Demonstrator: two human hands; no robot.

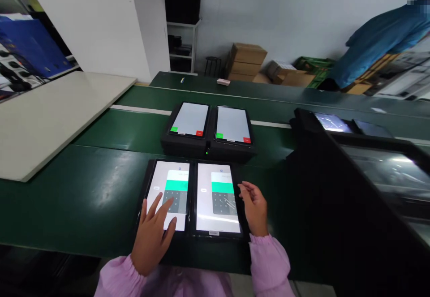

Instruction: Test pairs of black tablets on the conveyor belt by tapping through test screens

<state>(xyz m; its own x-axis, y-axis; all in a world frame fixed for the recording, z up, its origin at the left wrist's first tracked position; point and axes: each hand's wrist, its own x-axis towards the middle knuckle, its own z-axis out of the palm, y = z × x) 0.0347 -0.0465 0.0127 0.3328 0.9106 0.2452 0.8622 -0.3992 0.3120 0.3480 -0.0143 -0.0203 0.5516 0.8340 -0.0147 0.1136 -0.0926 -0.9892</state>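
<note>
Two lit tablets lie side by side in a black tray on the green bench, a left tablet (179, 223) and a right tablet (204, 212). Each displays a calculator-like keypad under a green band. My left hand (151, 234) is open, its fingers spread over the left tablet's screen, with the index fingertip by the keypad. Whether it touches the glass I cannot tell. At the right edge of the right tablet is my right hand (255, 207), thumb and fingers pinched together; whatever is between them, if anything, is hidden.
Behind stands a black holder (188, 144) with two more tablets showing white screens with green and red buttons. A large black rack (349, 189) fills the right side. A pale board (67, 113) lies at left. Cardboard boxes (247, 59) and a person in blue (379, 41) are beyond the bench.
</note>
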